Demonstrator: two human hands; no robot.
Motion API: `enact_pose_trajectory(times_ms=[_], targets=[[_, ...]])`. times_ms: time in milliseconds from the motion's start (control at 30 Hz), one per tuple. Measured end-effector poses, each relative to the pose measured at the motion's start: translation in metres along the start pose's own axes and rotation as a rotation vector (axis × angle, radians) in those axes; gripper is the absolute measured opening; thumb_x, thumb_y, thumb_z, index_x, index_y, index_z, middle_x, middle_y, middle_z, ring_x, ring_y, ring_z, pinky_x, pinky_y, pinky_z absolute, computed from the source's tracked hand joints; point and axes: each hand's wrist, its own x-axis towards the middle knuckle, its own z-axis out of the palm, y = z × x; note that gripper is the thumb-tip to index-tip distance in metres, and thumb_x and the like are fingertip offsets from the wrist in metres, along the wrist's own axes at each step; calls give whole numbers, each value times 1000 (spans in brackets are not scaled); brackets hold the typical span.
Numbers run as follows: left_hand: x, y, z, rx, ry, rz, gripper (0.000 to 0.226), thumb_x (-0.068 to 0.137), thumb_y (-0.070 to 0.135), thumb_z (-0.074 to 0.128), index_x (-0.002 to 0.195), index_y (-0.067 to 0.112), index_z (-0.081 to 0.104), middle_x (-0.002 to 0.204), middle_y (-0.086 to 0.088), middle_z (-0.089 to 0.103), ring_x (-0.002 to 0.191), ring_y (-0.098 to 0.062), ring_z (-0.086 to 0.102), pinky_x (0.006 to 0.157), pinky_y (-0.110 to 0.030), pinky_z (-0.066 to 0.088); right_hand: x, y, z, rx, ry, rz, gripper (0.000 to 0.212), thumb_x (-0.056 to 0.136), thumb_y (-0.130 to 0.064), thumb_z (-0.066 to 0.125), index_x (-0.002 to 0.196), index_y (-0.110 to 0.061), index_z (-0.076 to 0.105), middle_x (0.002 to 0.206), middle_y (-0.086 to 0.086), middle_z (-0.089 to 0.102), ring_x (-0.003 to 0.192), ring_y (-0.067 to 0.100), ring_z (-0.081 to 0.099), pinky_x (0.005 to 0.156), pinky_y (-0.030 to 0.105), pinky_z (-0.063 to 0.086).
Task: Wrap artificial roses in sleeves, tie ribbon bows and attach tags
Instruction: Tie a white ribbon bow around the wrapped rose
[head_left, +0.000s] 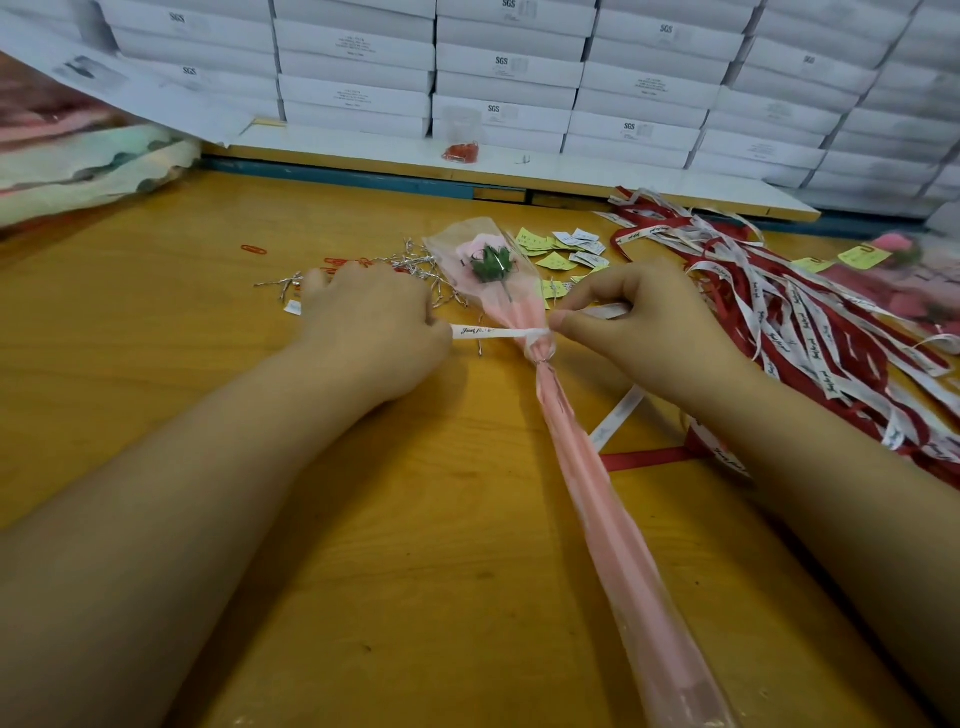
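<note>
Sleeved rose (574, 457), bloom away, stem nearward, ribbon (488, 331) crosswise.

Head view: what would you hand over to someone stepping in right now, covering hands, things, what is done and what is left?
Left hand holds the left end of the white ribbon; right hand pinches the right end.
Sleeved rose lies on the table, bloom away from the person, with the ribbon round its neck.
Spare ribbons lie at right, tags beyond the right hand.
Done: rose sleeved, ribbon wrapped round.
Left: bow, tag.
</note>
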Motion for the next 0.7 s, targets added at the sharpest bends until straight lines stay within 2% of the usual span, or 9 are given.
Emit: enact_pose_trajectory(times_ms=[67, 133, 200, 267, 333, 433, 500, 567, 700], targets=[[-2, 4, 2, -99, 44, 69, 19, 92, 38, 46, 104, 32, 60, 109, 6, 56, 111, -20, 43, 92, -41, 22, -1, -1, 2, 29, -39, 8, 11, 87, -21, 68, 79, -17, 74, 67, -17, 59, 59, -10, 51, 54, 5, 33], [-5, 11, 4, -227, 56, 173, 17, 93, 38, 49, 107, 36, 58, 109, 13, 57, 112, -14, 45, 87, -37, 17, -2, -2, 3, 40, -94, 10, 12, 88, -20, 66, 77, -20, 73, 65, -14, 59, 56, -6, 49, 52, 6, 34], [-8, 19, 7, -256, 64, 257, 14, 93, 42, 51, 104, 36, 59, 103, 16, 60, 108, -10, 48, 84, -35, 15, -3, -5, 3, 51, -145, 1, 13, 89, -20, 65, 78, -20, 72, 70, -9, 65, 63, -1, 54, 59, 15, 42], [-10, 23, 11, -260, 60, 303, 13, 92, 44, 54, 100, 35, 60, 98, 15, 63, 103, -10, 51, 82, -34, 13, -4, -8, 4, 64, -180, -1, 12, 89, -19, 64, 81, -17, 72, 78, 0, 69, 75, 13, 62, 69, 28, 49], [-10, 25, 14, -275, 53, 324, 11, 91, 44, 55, 93, 35, 61, 93, 14, 64, 99, -10, 52, 81, -32, 13, -4, -9, 4, 58, -197, -9, 12, 90, -19, 63, 81, -17, 71, 77, 1, 68, 72, 12, 62, 66, 27, 48], [-9, 24, 13, -285, 53, 332, 17, 88, 50, 57, 87, 35, 63, 85, 14, 61, 93, -8, 50, 83, -32, 14, -2, -8, 4, 18, -201, 0, 13, 91, -19, 61, 80, -21, 67, 69, -8, 60, 57, -4, 52, 50, 8, 34], [-7, 21, 11, -297, 54, 328, 20, 86, 51, 58, 90, 34, 68, 83, 14, 62, 89, -8, 50, 83, -30, 15, -1, -6, 4, -25, -195, 41, 16, 91, -20, 60, 76, -26, 64, 70, -12, 57, 60, -1, 50, 49, 8, 32], [-4, 18, 8, -311, 52, 319, 14, 87, 42, 62, 93, 33, 71, 85, 13, 65, 90, -9, 53, 84, -30, 18, 1, -4, 2, -70, -191, 85, 22, 92, -21, 59, 72, -30, 59, 70, -12, 54, 62, 2, 47, 48, 9, 31], [-2, 15, 9, -288, 44, 281, 9, 90, 35, 61, 81, 36, 64, 81, 15, 61, 87, -8, 50, 85, -32, 19, 2, -1, 1, -100, -180, 170, 23, 92, -22, 58, 70, -29, 58, 73, -9, 55, 64, 5, 48, 52, 19, 33]])
